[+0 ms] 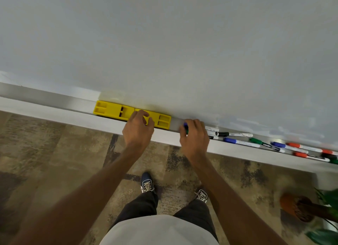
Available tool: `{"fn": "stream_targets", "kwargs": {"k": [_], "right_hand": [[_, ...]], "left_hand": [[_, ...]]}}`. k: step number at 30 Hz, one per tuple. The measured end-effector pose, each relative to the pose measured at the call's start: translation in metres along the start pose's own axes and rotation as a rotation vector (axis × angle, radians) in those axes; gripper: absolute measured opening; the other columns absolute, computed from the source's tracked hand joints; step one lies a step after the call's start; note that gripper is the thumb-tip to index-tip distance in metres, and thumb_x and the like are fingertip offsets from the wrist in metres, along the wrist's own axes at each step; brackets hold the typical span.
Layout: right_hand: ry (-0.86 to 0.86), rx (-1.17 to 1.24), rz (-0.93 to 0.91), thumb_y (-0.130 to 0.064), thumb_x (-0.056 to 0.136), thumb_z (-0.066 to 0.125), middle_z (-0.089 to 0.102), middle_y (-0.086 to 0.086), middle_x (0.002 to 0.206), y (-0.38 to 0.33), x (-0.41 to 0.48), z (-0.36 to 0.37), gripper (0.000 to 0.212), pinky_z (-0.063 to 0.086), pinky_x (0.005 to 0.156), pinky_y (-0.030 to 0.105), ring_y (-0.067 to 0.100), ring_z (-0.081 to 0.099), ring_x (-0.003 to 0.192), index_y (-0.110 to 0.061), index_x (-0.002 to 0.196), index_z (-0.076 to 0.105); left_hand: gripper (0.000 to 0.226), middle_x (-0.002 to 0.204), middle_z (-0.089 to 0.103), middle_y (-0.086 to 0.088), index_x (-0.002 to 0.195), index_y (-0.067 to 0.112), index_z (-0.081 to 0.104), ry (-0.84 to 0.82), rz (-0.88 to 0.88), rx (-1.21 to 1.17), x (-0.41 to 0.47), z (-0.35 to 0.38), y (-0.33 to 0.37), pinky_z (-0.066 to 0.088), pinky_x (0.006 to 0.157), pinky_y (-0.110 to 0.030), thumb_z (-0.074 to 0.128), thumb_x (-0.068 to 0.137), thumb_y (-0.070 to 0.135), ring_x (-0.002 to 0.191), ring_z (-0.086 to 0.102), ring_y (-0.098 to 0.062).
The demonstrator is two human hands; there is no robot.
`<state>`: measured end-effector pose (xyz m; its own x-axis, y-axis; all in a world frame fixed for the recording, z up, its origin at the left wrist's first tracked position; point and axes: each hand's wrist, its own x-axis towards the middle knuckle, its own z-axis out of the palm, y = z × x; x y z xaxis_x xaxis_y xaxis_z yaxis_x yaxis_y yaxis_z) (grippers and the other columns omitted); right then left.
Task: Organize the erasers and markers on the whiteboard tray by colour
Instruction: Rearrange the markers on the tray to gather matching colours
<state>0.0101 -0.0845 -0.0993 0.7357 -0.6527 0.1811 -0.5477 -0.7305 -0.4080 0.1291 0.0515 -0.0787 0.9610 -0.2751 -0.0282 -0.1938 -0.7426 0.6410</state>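
The right hand (pixel 194 138) curls over the tray (pixel 54 108), fingers closed around markers whose blue and green caps (pixel 186 127) poke out by the thumb; the barrels are hidden inside the fist, so their number is unclear. The left hand (pixel 138 129) rests on the right-hand one of two yellow erasers (pixel 153 118), fingers loosely spread over it, covering its inner end; whether it grips is uncertain. The other yellow eraser (pixel 112 110) touches it end to end. Loose markers (pixel 241 142) lie scattered further right, the last cut off by the frame edge. Left of the erasers, the tray runs bare.
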Motion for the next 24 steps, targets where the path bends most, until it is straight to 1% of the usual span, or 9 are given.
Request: {"fn": "stream_targets", "kwargs": {"k": [3,6,8,10,14,16,19,22,24], "right_hand": [[0.023,0.016,0.105,-0.018,0.089,0.067,0.068,0.009,0.095,0.027,0.001,-0.013,0.015,0.055,0.070,0.042,0.027,0.060,0.092,-0.010,0.101,0.069],[0.037,0.097,0.210,-0.012,0.090,0.067,0.067,0.011,0.099,0.054,0.000,-0.024,0.015,0.055,0.075,0.042,0.028,0.060,0.096,-0.007,0.104,0.069],[0.013,0.144,0.256,-0.009,0.091,0.065,0.065,0.012,0.100,0.071,-0.001,-0.030,0.015,0.053,0.078,0.042,0.030,0.058,0.099,-0.006,0.106,0.067],[-0.019,0.168,0.279,-0.009,0.092,0.064,0.063,0.013,0.101,0.086,-0.002,-0.036,0.016,0.051,0.080,0.042,0.030,0.057,0.099,-0.005,0.108,0.067],[-0.055,0.210,0.319,-0.010,0.091,0.066,0.062,0.014,0.101,0.106,-0.004,-0.043,0.017,0.053,0.081,0.046,0.032,0.058,0.097,-0.003,0.107,0.067],[-0.076,0.202,0.328,-0.014,0.090,0.067,0.064,0.014,0.100,0.113,-0.004,-0.045,0.017,0.052,0.081,0.046,0.032,0.058,0.098,-0.004,0.105,0.067],[-0.111,0.153,0.339,-0.022,0.089,0.070,0.066,0.011,0.100,0.119,-0.003,-0.046,0.020,0.051,0.083,0.045,0.029,0.056,0.101,-0.009,0.104,0.069],[-0.140,0.099,0.321,-0.027,0.087,0.071,0.066,0.009,0.100,0.123,0.001,-0.045,0.020,0.051,0.084,0.045,0.028,0.055,0.101,-0.011,0.100,0.069],[-0.129,0.068,0.301,-0.027,0.086,0.073,0.066,0.010,0.098,0.124,0.003,-0.044,0.020,0.050,0.083,0.046,0.029,0.055,0.100,-0.011,0.096,0.069]], "left_hand": [[0.013,0.088,0.068,-0.002,0.089,0.014,0.071,-0.028,0.089,-0.005,-0.021,0.014,0.019,0.040,0.064,-0.033,0.063,0.092,0.024,0.089,0.058,-0.024],[0.012,0.090,0.071,-0.001,0.089,0.013,0.072,-0.077,0.105,-0.049,-0.034,0.031,0.038,0.041,0.068,-0.031,0.064,0.092,0.022,0.093,0.059,-0.025],[0.010,0.094,0.072,-0.003,0.094,0.012,0.072,-0.135,0.107,-0.115,-0.041,0.043,0.047,0.047,0.073,-0.032,0.066,0.092,0.018,0.092,0.062,-0.023],[0.013,0.099,0.073,-0.006,0.103,0.009,0.072,-0.215,0.099,-0.193,-0.047,0.055,0.055,0.050,0.078,-0.028,0.067,0.091,0.013,0.090,0.064,-0.018],[0.031,0.113,0.070,-0.008,0.122,0.009,0.067,-0.309,0.078,-0.214,-0.052,0.073,0.069,0.044,0.082,-0.021,0.068,0.090,0.008,0.093,0.059,-0.012],[0.038,0.119,0.067,-0.008,0.127,0.009,0.064,-0.344,0.059,-0.197,-0.054,0.081,0.075,0.043,0.084,-0.021,0.069,0.089,0.008,0.097,0.059,-0.013],[0.042,0.125,0.063,-0.012,0.131,0.008,0.061,-0.339,0.027,-0.164,-0.054,0.088,0.083,0.047,0.093,-0.029,0.067,0.090,0.005,0.109,0.062,-0.025],[0.044,0.132,0.058,-0.013,0.134,0.006,0.058,-0.289,-0.001,-0.106,-0.051,0.093,0.089,0.042,0.102,-0.030,0.063,0.091,0.003,0.120,0.055,-0.028],[0.043,0.134,0.056,-0.015,0.134,0.003,0.058,-0.264,-0.020,-0.079,-0.049,0.095,0.091,0.039,0.105,-0.031,0.062,0.091,0.003,0.123,0.051,-0.030]]}}
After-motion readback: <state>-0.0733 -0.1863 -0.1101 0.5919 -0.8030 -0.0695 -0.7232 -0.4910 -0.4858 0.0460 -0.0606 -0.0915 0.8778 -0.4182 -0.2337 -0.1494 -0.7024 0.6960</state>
